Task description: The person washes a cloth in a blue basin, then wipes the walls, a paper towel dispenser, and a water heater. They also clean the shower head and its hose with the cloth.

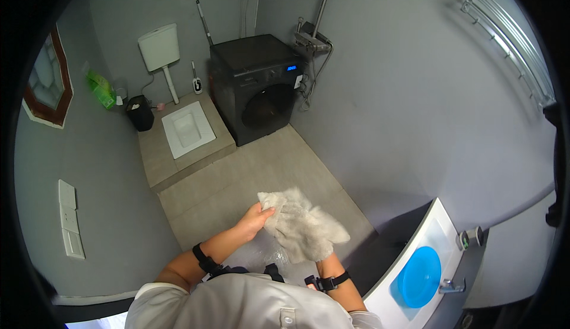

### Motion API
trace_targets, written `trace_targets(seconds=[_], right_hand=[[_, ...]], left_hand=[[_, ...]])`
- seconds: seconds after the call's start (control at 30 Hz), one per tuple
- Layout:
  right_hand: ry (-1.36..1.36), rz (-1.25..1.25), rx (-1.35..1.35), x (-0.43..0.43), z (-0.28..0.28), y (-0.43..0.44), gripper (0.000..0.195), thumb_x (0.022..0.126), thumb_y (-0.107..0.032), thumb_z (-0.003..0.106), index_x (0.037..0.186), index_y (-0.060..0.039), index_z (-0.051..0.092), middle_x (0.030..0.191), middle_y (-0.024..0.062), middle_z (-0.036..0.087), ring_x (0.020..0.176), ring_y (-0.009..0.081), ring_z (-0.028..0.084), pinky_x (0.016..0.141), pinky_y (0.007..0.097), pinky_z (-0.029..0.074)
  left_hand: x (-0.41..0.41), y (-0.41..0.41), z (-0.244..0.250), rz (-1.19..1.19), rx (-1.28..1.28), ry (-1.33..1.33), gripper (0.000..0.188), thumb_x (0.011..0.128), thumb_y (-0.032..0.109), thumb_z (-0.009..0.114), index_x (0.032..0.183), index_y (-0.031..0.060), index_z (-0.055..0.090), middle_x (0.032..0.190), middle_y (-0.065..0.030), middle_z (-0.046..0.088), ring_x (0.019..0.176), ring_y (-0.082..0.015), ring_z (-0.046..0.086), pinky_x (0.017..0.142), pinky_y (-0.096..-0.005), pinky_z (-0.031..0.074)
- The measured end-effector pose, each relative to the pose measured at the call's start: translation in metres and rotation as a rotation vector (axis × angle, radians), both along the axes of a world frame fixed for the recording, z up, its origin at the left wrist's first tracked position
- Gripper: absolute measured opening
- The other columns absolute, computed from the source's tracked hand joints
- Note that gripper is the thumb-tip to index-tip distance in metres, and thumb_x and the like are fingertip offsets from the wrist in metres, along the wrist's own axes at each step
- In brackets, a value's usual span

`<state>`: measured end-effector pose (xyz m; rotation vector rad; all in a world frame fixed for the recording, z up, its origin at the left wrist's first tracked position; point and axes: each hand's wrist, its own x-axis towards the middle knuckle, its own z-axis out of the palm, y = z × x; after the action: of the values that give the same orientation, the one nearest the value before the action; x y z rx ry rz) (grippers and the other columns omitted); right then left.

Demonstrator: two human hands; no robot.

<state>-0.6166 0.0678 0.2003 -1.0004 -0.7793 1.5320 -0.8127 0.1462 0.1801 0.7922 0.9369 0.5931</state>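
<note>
In front of my body, my left hand [253, 222] grips the left edge of a pale beige cloth [303, 224], with its thumb on top of the fabric. The cloth looks fluffy and crumpled. My right forearm reaches up to the cloth's lower right part, and the fabric covers my right hand, so its fingers are hidden. Beneath the cloth, something clear and shiny, like plastic [276, 254], shows near my waist.
A blue plastic basin [419, 277] sits in the white washbasin [434, 213] at right, beside a chrome faucet [452, 286]. Ahead stand a black front-loading washing machine [254, 84] and a squat toilet [188, 129] on a raised tiled step [196, 168]. A black bin [140, 114] is at left.
</note>
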Motion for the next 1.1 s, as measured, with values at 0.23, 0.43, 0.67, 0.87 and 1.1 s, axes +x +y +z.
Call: trace_targets(seconds=[0.23,0.43,0.67,0.87,1.1], right_hand=[[2.147,0.261,-0.360,-0.006,-0.052,0.123,0.026,0.095,-0.024,0.046,0.101,-0.0037,0.061,0.094,0.0093,0.062,0.086,0.0199,0.060,0.073,0.0349,0.049],[-0.381,0.144,0.402,-0.081,-0.001,0.185,0.022,0.090,-0.019,0.049,0.100,-0.0027,0.061,0.096,0.0126,0.062,0.089,0.0235,0.059,0.078,0.0399,0.048],[-1.883,0.258,0.761,-0.083,0.062,0.314,0.020,0.084,-0.012,0.053,0.098,-0.0016,0.062,0.098,0.0164,0.062,0.094,0.0277,0.059,0.085,0.0457,0.046],[-1.438,0.018,0.986,-0.083,0.038,0.405,0.050,0.077,-0.008,0.058,0.126,-0.0032,0.051,0.132,0.0157,0.048,0.127,0.0309,0.042,0.107,0.0508,0.029],[-1.503,-0.090,0.661,0.002,0.016,0.482,0.047,0.082,-0.013,0.061,0.127,-0.0040,0.049,0.135,0.0158,0.046,0.127,0.0322,0.043,0.105,0.0526,0.031]], left_hand=[[0.011,0.029,0.019,0.195,0.166,0.166,0.055,0.099,0.029,0.045,0.143,0.0026,0.027,0.143,-0.0115,0.036,0.124,-0.0228,0.043,0.100,-0.0351,0.038],[0.009,0.111,-0.013,0.272,-0.117,-0.469,0.040,0.102,0.033,0.038,0.132,0.0067,0.042,0.131,-0.0054,0.049,0.116,-0.0171,0.050,0.099,-0.0351,0.041],[-0.014,0.254,0.007,0.192,-0.113,-0.219,0.035,0.099,0.028,0.046,0.125,0.0043,0.050,0.123,-0.0074,0.057,0.111,-0.0193,0.055,0.097,-0.0364,0.045],[-0.012,0.376,-0.015,0.010,-0.222,-0.494,0.052,0.088,0.040,0.059,0.126,0.0061,0.050,0.124,-0.0088,0.055,0.117,-0.0212,0.051,0.096,-0.0377,0.044],[0.009,0.482,0.087,-0.309,1.137,0.330,0.056,0.072,0.040,0.070,0.116,0.0078,0.056,0.120,-0.0104,0.057,0.113,-0.0237,0.053,0.092,-0.0388,0.046]])
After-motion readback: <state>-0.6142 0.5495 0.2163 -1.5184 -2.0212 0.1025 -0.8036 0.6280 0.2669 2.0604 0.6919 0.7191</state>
